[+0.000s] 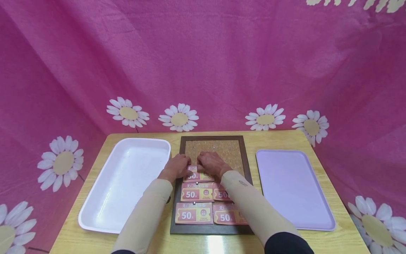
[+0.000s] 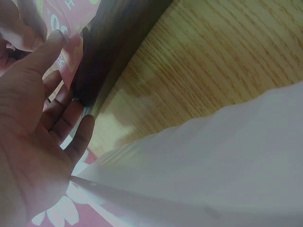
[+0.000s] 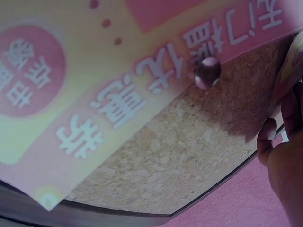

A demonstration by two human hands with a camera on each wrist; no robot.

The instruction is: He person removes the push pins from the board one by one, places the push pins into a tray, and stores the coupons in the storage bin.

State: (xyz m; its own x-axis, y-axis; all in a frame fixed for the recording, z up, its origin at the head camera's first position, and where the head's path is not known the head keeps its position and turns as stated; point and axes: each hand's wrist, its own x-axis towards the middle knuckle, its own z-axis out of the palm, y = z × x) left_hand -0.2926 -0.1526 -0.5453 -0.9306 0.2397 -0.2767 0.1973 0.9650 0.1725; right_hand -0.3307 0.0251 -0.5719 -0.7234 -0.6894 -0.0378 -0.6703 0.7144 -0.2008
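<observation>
A dark-framed cork board [image 1: 219, 144] lies on the table with several red and yellow 50 coupons [image 1: 197, 212] on its lower part, in rows. My left hand [image 1: 178, 166] pinches the left edge of the uppermost coupon [image 1: 192, 175]; in the left wrist view its thumb [image 2: 57, 42] lies over the paper. At that coupon's upper edge, my right hand [image 1: 213, 163] has curled fingers holding on. In the right wrist view this hand [image 3: 286, 156] shows only partly, beside the paper. A round-headed pushpin [image 3: 208, 73] stands at a lower coupon's edge. My right forearm hides parts of the right-hand coupons.
Left of the board stands a deep white tray [image 1: 127, 141], close to my left forearm. A flat lilac tray [image 1: 296, 190] lies on the right. The wooden table [image 1: 276, 139] ends at a pink flowered cloth [image 1: 222, 70] behind.
</observation>
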